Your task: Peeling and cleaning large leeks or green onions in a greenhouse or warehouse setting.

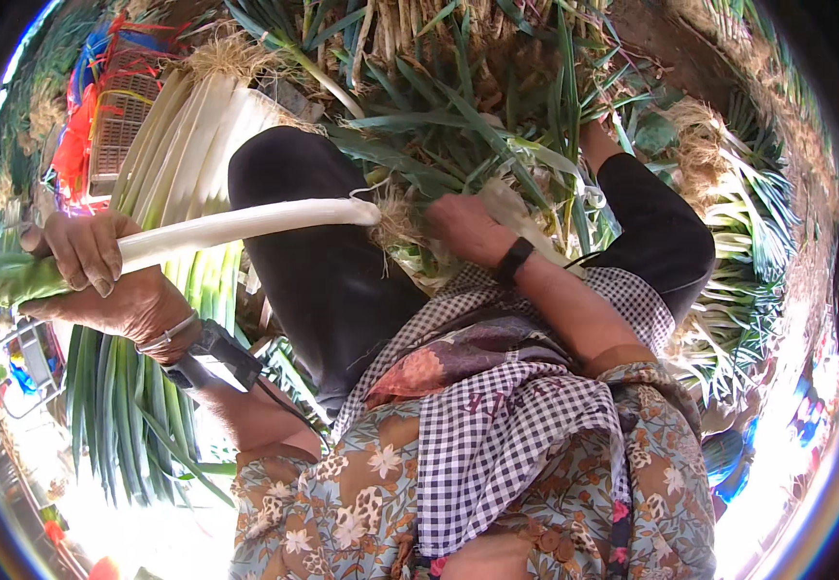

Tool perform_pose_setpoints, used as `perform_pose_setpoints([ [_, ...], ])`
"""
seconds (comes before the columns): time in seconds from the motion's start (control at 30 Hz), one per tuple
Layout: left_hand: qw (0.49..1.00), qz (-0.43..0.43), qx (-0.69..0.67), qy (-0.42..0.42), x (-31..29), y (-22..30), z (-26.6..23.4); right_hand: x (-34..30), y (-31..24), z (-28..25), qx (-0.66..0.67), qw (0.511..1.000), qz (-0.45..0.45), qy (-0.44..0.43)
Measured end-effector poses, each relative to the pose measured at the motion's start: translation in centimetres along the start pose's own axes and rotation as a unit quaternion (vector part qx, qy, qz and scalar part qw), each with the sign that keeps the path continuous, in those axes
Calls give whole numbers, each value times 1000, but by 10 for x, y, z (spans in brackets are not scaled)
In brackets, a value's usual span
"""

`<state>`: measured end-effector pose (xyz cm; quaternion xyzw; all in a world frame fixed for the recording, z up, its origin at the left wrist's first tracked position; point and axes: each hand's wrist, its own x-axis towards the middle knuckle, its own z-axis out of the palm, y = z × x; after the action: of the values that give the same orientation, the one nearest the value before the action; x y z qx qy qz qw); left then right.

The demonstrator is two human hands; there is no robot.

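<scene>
Beside left knee [279,164], left hand [86,266] grips leek [255,221]; right hand [470,229] curled, contents unclear; given one-ended grip, knocks could snap leek.

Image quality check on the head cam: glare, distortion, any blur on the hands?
Head view: glare washes out patches at lower left and lower right; fisheye bends the scene toward a dark, colour-fringed rim. Head view, nearer the middle: the white-and-green stalk in the left hand reads clearly; the right hand looks slightly soft, possibly motion blur.
</scene>
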<state>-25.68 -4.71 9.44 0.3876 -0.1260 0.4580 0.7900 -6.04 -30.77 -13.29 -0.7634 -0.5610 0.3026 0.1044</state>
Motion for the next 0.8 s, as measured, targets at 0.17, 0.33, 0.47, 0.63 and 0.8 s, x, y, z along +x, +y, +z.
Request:
perform_pose_setpoints([
  [0.17, 999, 20, 0, 36, -3, 2, -8, -8, 3, -56, 118, 960, -61, 248],
  [0.33, 989, 27, -98, 106, -5, 5, -19, -10, -80, -105, 253, 895, -319, 183],
  [0.47, 991, -31, -79, 99, -8, 22, -46, -41, -50, -80, 81, 939, -289, 169],
  [0.63, 955, 45, 200, 212, -18, 14, -33, -73, 45, -52, -70, 985, -103, 119],
  [0.8, 905, 14, 182, 385, -28, -46, -31, -41, -48, -141, 246, 933, -99, 243],
])
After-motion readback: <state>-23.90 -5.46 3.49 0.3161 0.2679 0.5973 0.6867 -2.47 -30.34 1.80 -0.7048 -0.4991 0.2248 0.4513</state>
